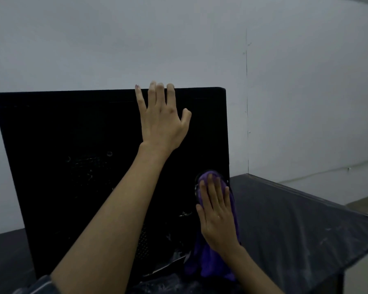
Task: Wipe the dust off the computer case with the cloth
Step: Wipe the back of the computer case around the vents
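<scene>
Case (77, 166), black, is stood upright on a dark dusty table (295, 219) w/ a pale wall (179, 39) behind. Its top edge is gripped by the left hand (162, 122): fingertips are hooked over the rim, thumb spread against the side panel. Purple cloth (212, 262) is pressed flat to the panel's lower right corner by the right hand (217, 213), fingers straight & together. Cloth's loose end is hung down to the table. Pale dust specks are seen on panel & tabletop.
</scene>
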